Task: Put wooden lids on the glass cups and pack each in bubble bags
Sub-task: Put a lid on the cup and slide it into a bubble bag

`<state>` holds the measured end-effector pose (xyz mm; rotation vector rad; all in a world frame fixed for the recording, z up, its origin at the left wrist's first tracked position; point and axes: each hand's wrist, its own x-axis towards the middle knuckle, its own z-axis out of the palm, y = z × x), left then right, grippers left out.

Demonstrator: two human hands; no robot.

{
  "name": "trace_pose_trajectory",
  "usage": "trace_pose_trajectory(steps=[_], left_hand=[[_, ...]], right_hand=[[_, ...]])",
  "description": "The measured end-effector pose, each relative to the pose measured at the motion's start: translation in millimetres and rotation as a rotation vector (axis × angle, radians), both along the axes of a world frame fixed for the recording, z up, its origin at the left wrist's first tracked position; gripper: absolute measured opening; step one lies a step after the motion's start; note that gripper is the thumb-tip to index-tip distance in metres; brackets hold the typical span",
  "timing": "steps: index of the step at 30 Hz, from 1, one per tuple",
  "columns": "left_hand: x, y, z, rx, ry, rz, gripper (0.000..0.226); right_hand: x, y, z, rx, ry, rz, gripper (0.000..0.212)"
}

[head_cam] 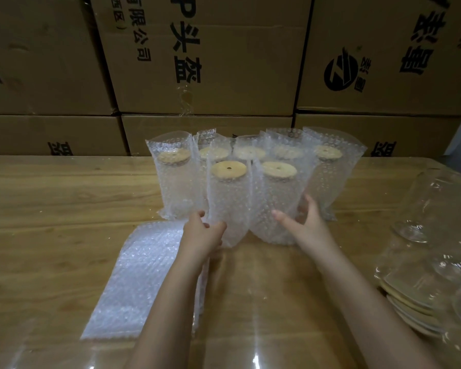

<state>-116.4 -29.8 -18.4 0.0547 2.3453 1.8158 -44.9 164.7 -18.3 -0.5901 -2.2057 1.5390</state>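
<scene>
Several glass cups with round wooden lids stand upright in bubble bags at the middle of the wooden table (pixel 51 187). Two stand in front: the front left bagged cup (pixel 229 193) and the front right bagged cup (pixel 277 201). My left hand (pixel 201 231) grips the lower left side of the front left bagged cup. My right hand (pixel 301 219) cups the lower right side of the front right bagged cup, thumb in front and fingers behind. A flat stack of bubble bags (pixel 141 278) lies to the left of my left forearm.
Bare glass cups (pixel 421 217) lie at the table's right edge, with a stack of wooden lids (pixel 410 307) under and beside them. Stacked cardboard boxes (pixel 205 62) form a wall just behind the table. A sheet of clear film covers the near tabletop.
</scene>
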Motion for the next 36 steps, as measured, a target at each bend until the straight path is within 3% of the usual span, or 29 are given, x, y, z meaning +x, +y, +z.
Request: trace_pose_trajectory(steps=[4,8,15,24,28,31,33,36], left_hand=[[4,8,-12,0.207,-0.069,-0.028,0.071],[5,10,-16,0.305,-0.059,-0.017,0.074],[3,8,-17,0.431,-0.099,-0.023,0.067],[-1,10,-26,0.431,-0.068,-0.021,0.072],[4,12,-30,0.257,0.015,0.003,0.071],[20,17,-31,-0.075,0.324,0.177,0.041],[29,20,-33,-0.203,0.489,0.245,0.026],[32,25,-31,-0.316,0.542,0.199,0.015]], right_hand=[[-1,-11,-23,0.008,-0.039,0.047,0.076],[-9,-17,-32,0.086,0.006,-0.053,0.065],[-17,-17,-29,0.215,0.004,-0.103,0.065],[-22,-15,-34,0.292,-0.020,-0.092,0.068],[-16,-15,-39,0.262,0.003,-0.051,0.079],[-1,-17,-49,0.194,0.011,-0.015,0.090],[9,-18,-56,0.169,-0.003,0.024,0.084],[19,-20,-60,0.217,-0.024,0.083,0.070]])
